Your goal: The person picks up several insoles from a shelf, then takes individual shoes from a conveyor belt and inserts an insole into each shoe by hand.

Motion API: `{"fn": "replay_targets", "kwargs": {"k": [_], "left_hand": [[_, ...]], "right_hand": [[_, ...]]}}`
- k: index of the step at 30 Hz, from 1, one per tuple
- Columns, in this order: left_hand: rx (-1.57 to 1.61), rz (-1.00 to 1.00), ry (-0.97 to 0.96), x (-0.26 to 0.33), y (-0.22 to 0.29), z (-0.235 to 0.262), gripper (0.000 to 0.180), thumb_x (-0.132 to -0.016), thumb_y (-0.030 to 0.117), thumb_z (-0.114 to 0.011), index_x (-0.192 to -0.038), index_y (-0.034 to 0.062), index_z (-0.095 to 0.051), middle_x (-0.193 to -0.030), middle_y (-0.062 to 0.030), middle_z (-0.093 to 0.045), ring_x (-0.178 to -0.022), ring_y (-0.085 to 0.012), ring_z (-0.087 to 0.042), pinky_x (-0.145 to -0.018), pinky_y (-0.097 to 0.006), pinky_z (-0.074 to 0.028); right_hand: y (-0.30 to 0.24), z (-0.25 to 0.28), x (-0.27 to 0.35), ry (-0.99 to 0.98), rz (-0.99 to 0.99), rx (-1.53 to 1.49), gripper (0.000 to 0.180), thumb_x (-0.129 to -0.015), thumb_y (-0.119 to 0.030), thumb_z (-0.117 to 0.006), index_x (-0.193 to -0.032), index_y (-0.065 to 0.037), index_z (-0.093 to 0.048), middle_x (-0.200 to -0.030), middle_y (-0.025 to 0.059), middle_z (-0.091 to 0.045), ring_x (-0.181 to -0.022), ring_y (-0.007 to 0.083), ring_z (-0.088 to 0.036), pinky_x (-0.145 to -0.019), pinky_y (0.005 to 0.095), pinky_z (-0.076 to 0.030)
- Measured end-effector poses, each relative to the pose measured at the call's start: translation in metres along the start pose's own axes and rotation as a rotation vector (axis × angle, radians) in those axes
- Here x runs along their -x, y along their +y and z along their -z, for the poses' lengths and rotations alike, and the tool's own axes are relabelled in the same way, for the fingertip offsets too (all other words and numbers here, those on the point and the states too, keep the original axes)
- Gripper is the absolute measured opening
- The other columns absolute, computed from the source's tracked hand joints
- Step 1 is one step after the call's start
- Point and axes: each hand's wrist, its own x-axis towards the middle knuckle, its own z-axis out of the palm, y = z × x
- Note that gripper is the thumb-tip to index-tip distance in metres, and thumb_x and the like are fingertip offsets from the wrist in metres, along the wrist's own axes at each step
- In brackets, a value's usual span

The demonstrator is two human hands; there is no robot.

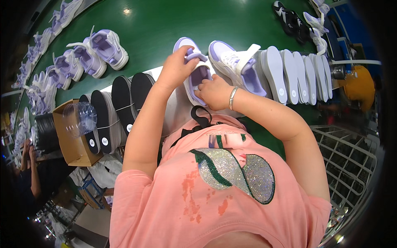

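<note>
A white and lavender child's sneaker sits before me on the white-topped strip, toe pointing away. My left hand has closed on its lavender tongue and strap, fingers and thumb pinched at the front of the opening. My right hand, a silver bangle on its wrist, grips the collar near the heel, its fingertips partly hidden at the opening. Just to the right stands the matching sneaker with its white strap sticking up; neither hand holds it.
Grey insoles stand in a row at right, black insoles in tied bundles at left. A cardboard box holds a clear plastic container. More lavender sneakers line the green table. A wire basket is at lower right.
</note>
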Motion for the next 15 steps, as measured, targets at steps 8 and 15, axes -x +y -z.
{"fn": "replay_targets", "kwargs": {"k": [8, 15], "left_hand": [[0.073, -0.036, 0.147, 0.002, -0.024, -0.020, 0.019, -0.081, 0.016, -0.053, -0.088, -0.0017, -0.054, -0.083, -0.0216, -0.059, -0.075, -0.0375, -0.056, -0.065, -0.038, -0.044], [0.106, -0.049, 0.093, -0.003, -0.016, -0.017, 0.025, -0.080, 0.014, -0.052, -0.098, -0.0028, -0.056, -0.083, -0.0194, -0.062, -0.080, -0.0309, -0.061, -0.069, -0.034, -0.046]], "right_hand": [[-0.009, 0.007, -0.015, -0.149, -0.101, 0.121, 0.032, -0.074, -0.028, -0.055, -0.102, -0.014, -0.062, -0.104, 0.0050, -0.057, -0.100, 0.0192, -0.050, -0.077, 0.0442, -0.037], [-0.004, -0.012, 0.002, 0.097, -0.053, 0.106, 0.021, -0.068, -0.025, -0.059, -0.083, -0.012, -0.066, -0.096, 0.0040, -0.060, -0.096, 0.0173, -0.051, -0.077, 0.0381, -0.036]]}}
